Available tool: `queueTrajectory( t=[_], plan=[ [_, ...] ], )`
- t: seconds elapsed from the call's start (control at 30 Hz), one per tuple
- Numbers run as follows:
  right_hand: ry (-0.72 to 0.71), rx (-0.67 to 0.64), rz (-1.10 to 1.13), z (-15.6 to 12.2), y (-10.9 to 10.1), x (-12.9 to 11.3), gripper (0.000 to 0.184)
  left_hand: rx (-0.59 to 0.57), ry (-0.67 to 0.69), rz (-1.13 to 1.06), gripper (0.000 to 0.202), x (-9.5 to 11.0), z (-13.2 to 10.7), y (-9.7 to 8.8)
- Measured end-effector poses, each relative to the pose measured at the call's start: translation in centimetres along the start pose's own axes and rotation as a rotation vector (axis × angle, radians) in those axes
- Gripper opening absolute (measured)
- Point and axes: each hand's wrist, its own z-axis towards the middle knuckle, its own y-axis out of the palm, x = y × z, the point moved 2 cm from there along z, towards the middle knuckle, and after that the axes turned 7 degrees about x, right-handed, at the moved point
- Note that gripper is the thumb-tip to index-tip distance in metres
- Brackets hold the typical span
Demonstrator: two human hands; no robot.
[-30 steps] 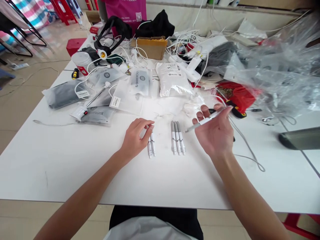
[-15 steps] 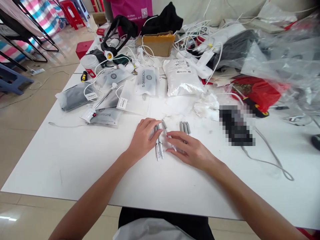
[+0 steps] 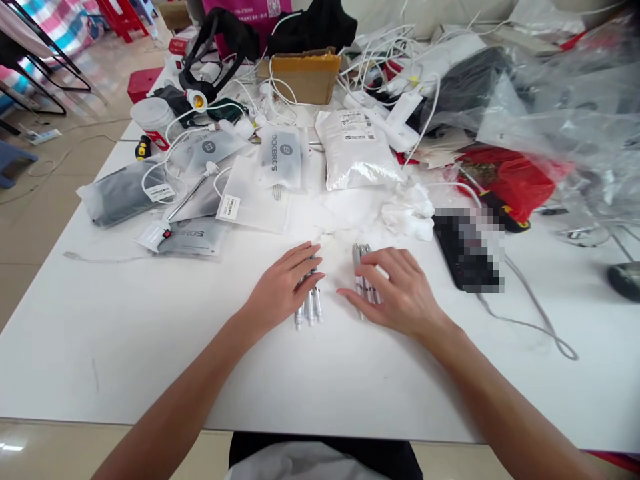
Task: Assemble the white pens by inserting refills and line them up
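My left hand (image 3: 283,288) lies on a small group of slim white-and-silver pens (image 3: 309,312), its fingers covering their upper ends. A second group of similar pens (image 3: 361,277) stands a short way to the right, parallel and close together. My right hand (image 3: 400,290) rests on this group, with the thumb to its left and the fingers over its far part. Both groups lie flat on a white table (image 3: 150,360). Neither hand lifts anything off the surface.
Beyond my hands lie sealed plastic packets (image 3: 255,197), crumpled white tissue (image 3: 407,213), tangled white cables (image 3: 375,67) and a cardboard box (image 3: 305,77). To the right are a pixelated dark object (image 3: 467,250) and a grey cable (image 3: 530,320).
The pen held up in my right hand a second ago is down on the table. My right hand has moved right, onto the right group, and my left hand stays on the left group.
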Motion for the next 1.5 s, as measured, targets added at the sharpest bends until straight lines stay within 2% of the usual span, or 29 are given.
queueTrajectory(
  t=[0.1, 0.23, 0.43, 0.57, 0.67, 0.77, 0.9, 1.0, 1.13, 1.27, 1.37, 1.43, 1.5],
  plan=[
    [0.101, -0.066, -0.129, -0.2, 0.1, 1.3, 0.034, -0.007, -0.006, 0.016, 0.028, 0.0, -0.1, 0.1],
    [0.163, -0.123, -0.118, -0.5, 0.6, 1.4, 0.032, 0.005, 0.002, 0.05, 0.028, 0.2, -0.2, 0.2],
    [0.21, -0.152, -0.129, -0.5, 0.9, 0.4, 0.025, 0.016, 0.017, 0.067, 0.026, 0.6, -0.2, 0.4],
    [0.246, -0.104, -0.105, -0.4, 0.9, 0.4, 0.02, 0.019, 0.021, 0.072, 0.024, 0.7, -0.2, 0.4],
    [0.273, -0.096, -0.139, -0.4, 0.7, 0.7, 0.025, 0.03, 0.026, 0.08, 0.025, 0.8, -0.2, 0.3],
    [0.294, -0.144, -0.198, -0.5, 0.9, 0.9, 0.032, 0.043, 0.021, 0.085, 0.025, 0.7, -0.1, 0.3],
    [0.277, -0.171, -0.181, -0.7, 1.2, 0.7, 0.027, 0.039, 0.027, 0.087, 0.024, 0.6, -0.1, 0.3],
    [0.288, -0.093, -0.089, -0.5, 1.1, 0.4, 0.022, 0.023, 0.051, 0.092, 0.023, 0.6, -0.2, 0.4],
    [0.379, 0.143, 0.088, 0.2, 0.1, 0.2, 0.016, 0.013, 0.075, 0.096, 0.018, 0.8, -0.3, 0.4],
    [0.335, 0.315, 0.192, 0.4, -0.8, -0.1, 0.011, 0.031, 0.083, 0.085, 0.017, 0.8, -0.3, 0.4],
    [0.405, 0.312, 0.277, -0.1, -0.8, -0.2, 0.001, 0.043, 0.083, 0.088, 0.016, 0.7, -0.3, 0.5],
    [0.47, 0.279, 0.313, -0.5, -0.6, -0.2, 0.005, 0.054, 0.084, 0.083, 0.017, 0.7, -0.3, 0.5],
    [0.465, 0.231, 0.317, -0.8, -0.4, -0.2, 0.006, 0.077, 0.072, 0.059, 0.023, 1.0, -0.3, 0.3]
  ],
)
